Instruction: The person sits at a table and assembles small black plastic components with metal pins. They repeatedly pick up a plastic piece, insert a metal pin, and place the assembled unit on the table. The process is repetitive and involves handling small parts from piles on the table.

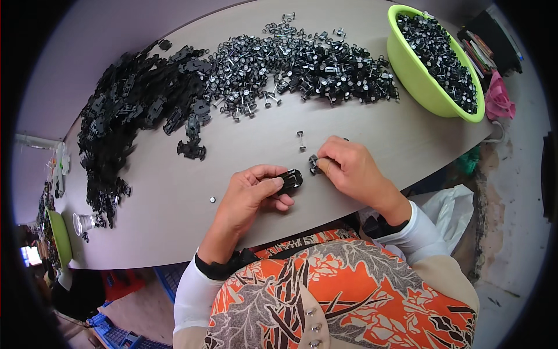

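Observation:
My left hand [251, 192] grips a small black plastic chassis piece [290, 179] just above the grey table [174, 192]. My right hand [349, 168] pinches a small wheel-and-axle part [314, 163] right beside that piece, close to its right end. One loose wheel axle [301, 141] lies on the table just beyond my hands. A heap of wheel axles [302, 64] spreads across the far side, and a heap of black chassis pieces [139, 110] lies to its left.
A lime green basin [415, 81] full of wheel axles stands at the far right edge of the table. A single small wheel [213, 199] lies left of my left hand. A clear cup [82, 224] and another green basin [60, 235] sit at the far left.

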`<action>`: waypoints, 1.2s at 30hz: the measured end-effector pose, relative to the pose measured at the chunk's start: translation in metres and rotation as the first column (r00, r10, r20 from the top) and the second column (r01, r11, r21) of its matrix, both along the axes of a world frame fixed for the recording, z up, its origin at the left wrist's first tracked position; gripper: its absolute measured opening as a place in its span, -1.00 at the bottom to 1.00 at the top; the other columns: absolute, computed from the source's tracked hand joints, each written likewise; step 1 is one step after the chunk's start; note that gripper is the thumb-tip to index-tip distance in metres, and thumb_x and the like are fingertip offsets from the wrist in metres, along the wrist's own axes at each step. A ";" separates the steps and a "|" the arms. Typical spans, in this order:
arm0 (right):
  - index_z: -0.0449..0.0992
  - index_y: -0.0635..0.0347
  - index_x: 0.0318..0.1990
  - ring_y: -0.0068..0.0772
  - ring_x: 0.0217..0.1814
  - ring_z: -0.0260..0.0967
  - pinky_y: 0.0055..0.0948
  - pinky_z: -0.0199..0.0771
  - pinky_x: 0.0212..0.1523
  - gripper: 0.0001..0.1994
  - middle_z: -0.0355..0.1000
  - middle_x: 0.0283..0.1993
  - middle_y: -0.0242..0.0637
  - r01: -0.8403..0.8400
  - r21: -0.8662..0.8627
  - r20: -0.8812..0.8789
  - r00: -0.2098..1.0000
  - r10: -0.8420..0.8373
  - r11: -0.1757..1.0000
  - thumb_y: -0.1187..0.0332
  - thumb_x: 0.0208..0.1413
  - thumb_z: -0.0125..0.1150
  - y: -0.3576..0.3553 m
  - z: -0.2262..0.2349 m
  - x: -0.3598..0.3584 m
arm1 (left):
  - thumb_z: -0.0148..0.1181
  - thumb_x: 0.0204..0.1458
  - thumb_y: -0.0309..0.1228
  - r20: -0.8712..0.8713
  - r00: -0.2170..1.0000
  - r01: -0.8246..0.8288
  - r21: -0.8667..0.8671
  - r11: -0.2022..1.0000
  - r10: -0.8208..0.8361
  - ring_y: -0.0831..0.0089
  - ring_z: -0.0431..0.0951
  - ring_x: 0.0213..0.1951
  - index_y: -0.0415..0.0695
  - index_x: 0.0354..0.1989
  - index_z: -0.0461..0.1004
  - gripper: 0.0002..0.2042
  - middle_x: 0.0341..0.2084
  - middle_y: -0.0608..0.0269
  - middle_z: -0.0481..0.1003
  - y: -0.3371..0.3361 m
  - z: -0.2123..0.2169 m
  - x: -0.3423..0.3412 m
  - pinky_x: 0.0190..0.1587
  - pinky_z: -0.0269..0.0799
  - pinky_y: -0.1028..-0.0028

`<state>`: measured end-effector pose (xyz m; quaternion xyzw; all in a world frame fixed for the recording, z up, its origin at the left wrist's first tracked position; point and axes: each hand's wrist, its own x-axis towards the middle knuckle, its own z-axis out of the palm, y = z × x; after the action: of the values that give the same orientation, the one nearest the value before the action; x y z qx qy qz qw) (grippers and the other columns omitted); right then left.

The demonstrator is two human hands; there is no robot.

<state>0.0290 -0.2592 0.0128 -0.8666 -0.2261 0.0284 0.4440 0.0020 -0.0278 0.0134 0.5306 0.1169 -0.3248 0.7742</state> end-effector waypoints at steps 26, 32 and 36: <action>0.46 0.25 -0.35 -0.26 -0.45 0.40 -0.38 0.41 -0.48 -0.83 0.32 -0.30 -0.24 -0.295 0.029 0.337 0.902 0.269 0.955 0.65 -0.17 0.18 0.045 0.007 -0.011 | -0.02 0.24 -0.30 -0.132 0.991 -0.083 -0.406 0.910 0.031 0.13 0.58 -0.13 -0.48 -0.05 0.38 -0.62 -0.17 -0.10 0.49 0.019 -0.008 -0.008 -0.03 0.56 0.33; 0.44 0.27 -0.39 -0.25 -0.48 0.38 -0.36 0.40 -0.50 -0.85 0.29 -0.34 -0.23 -0.297 0.069 0.322 0.910 0.261 0.952 0.65 -0.17 0.17 0.050 0.005 -0.016 | 0.08 0.20 -0.34 -0.072 0.997 -0.049 -0.426 0.903 0.020 0.28 0.61 -0.22 -0.34 -0.25 0.45 -0.76 -0.29 0.07 0.53 0.022 -0.019 -0.012 -0.07 0.58 0.37; 0.40 0.27 -0.43 -0.19 -0.52 0.33 -0.31 0.38 -0.53 -0.87 0.24 -0.38 -0.22 -0.296 0.042 0.272 0.923 0.274 0.954 0.66 -0.17 0.16 0.050 0.008 -0.017 | 0.08 0.20 -0.32 -0.020 0.999 -0.047 -0.358 0.933 0.043 0.31 0.61 -0.28 -0.29 -0.33 0.45 -0.76 -0.36 0.11 0.53 0.015 -0.020 -0.017 -0.12 0.59 0.41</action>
<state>0.0122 -0.2091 0.0207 -0.8014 -0.4076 -0.0318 0.4367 -0.0151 -0.0124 -0.0065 0.3759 0.0726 -0.3261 0.8644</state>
